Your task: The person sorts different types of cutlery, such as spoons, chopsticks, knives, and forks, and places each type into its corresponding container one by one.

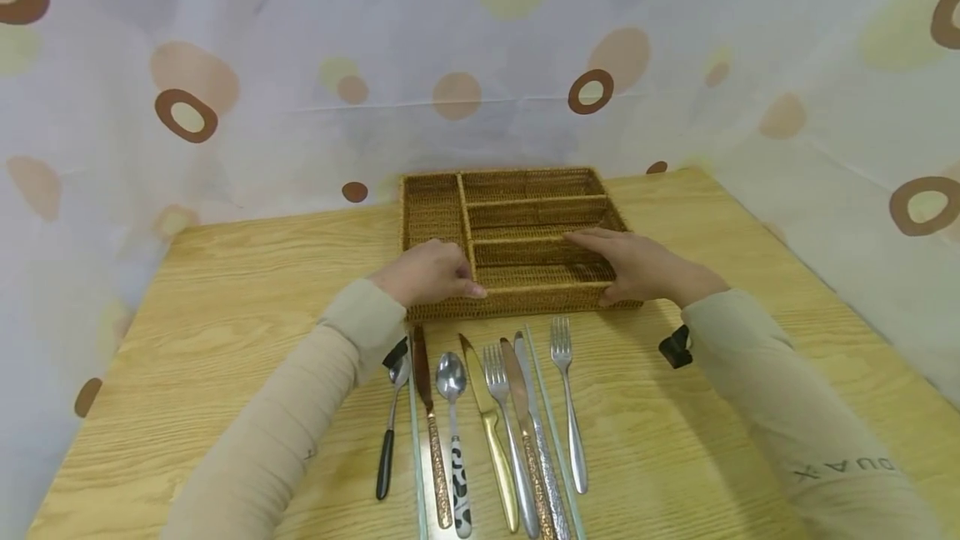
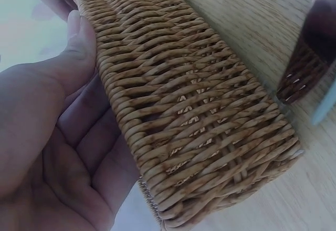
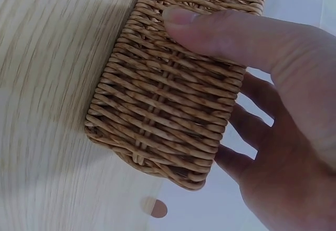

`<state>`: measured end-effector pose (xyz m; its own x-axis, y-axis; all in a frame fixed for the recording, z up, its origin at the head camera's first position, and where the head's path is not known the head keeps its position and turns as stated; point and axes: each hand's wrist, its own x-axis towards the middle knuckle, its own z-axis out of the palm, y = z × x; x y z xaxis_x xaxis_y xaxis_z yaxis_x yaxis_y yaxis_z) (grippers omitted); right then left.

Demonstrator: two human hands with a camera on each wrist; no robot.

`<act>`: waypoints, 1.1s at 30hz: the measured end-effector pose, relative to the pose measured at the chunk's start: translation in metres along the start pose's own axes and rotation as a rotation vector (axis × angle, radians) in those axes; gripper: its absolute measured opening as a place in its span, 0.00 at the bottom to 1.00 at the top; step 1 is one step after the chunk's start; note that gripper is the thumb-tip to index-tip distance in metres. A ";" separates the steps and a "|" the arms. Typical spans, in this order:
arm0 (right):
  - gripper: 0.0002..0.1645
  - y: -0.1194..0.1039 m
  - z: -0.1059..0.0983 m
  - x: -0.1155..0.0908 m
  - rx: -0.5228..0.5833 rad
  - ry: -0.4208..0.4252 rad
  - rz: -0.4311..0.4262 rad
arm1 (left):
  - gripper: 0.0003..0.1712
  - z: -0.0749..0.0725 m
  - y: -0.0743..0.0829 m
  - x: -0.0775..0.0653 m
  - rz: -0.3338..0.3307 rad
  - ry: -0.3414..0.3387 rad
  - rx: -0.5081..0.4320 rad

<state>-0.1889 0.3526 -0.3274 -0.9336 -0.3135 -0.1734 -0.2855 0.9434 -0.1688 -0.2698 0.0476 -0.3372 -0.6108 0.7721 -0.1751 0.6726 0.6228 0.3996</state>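
A brown wicker cutlery tray (image 1: 540,301) with several compartments lies flat toward the back of the wooden table. My left hand (image 1: 433,273) grips its front wall near the left end. In the left wrist view the thumb (image 2: 79,47) is at the rim and the other fingers go behind the woven wall (image 2: 184,100). At the front right corner my right hand (image 1: 647,267) holds the tray, its thumb (image 3: 194,29) pressed on the outer weave (image 3: 157,105) in the right wrist view. The tray's compartments hold nothing.
In front of the tray lies a row of cutlery: a black-handled spoon (image 1: 386,457), a spotted-handled spoon (image 1: 452,377), a gold knife (image 1: 491,432), a fork (image 1: 570,407) and several others. Most rest on a glass plate (image 1: 417,473). A patterned curtain (image 1: 405,40) hangs behind.
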 end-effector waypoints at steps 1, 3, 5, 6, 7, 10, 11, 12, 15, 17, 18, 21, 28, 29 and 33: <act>0.61 0.000 0.000 0.000 -0.002 0.002 -0.001 | 0.21 0.000 0.000 0.000 0.000 0.003 0.001; 0.60 -0.001 0.001 0.000 -0.008 0.005 0.000 | 0.20 0.001 -0.001 0.000 -0.005 0.002 -0.003; 0.60 -0.002 0.001 0.001 -0.018 0.009 0.001 | 0.20 0.001 -0.002 0.000 -0.009 -0.001 -0.013; 0.60 -0.002 0.002 0.001 -0.021 0.009 0.003 | 0.20 0.002 -0.002 0.001 -0.011 -0.001 -0.018; 0.60 -0.002 0.002 0.001 -0.021 0.009 0.004 | 0.20 0.003 -0.003 0.001 -0.013 -0.002 -0.023; 0.60 -0.001 0.004 0.002 -0.016 0.010 -0.001 | 0.20 0.004 -0.004 0.000 -0.023 -0.006 -0.034; 0.61 -0.001 0.005 0.003 -0.010 0.009 -0.003 | 0.20 0.004 -0.004 0.000 -0.027 -0.007 -0.034; 0.61 -0.001 0.005 0.003 -0.006 0.009 -0.005 | 0.20 0.005 -0.005 -0.001 -0.031 -0.009 -0.034; 0.59 -0.002 0.005 0.004 -0.001 0.009 -0.008 | 0.19 0.005 -0.005 -0.002 -0.038 -0.009 -0.030; 0.59 -0.003 0.005 0.005 -0.003 0.010 -0.007 | 0.19 0.005 -0.006 -0.002 -0.040 -0.008 -0.030; 0.58 -0.003 0.005 0.006 -0.005 0.010 -0.008 | 0.19 0.005 -0.006 -0.002 -0.039 -0.005 -0.030; 0.58 -0.004 0.005 0.007 -0.003 0.009 -0.004 | 0.18 0.005 -0.007 -0.003 -0.039 0.000 -0.021; 0.60 -0.004 0.005 0.003 0.017 0.002 0.015 | 0.20 0.008 -0.008 -0.010 -0.023 0.026 -0.066; 0.60 -0.004 0.005 0.003 0.022 0.001 0.018 | 0.20 0.009 -0.009 -0.013 -0.027 0.056 -0.101; 0.60 -0.002 0.003 0.000 0.032 -0.001 0.021 | 0.20 0.015 -0.020 -0.031 -0.116 0.329 -0.294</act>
<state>-0.1876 0.3504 -0.3305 -0.9391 -0.2941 -0.1779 -0.2591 0.9458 -0.1960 -0.2582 0.0137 -0.3529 -0.8076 0.5882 0.0426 0.4736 0.6039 0.6411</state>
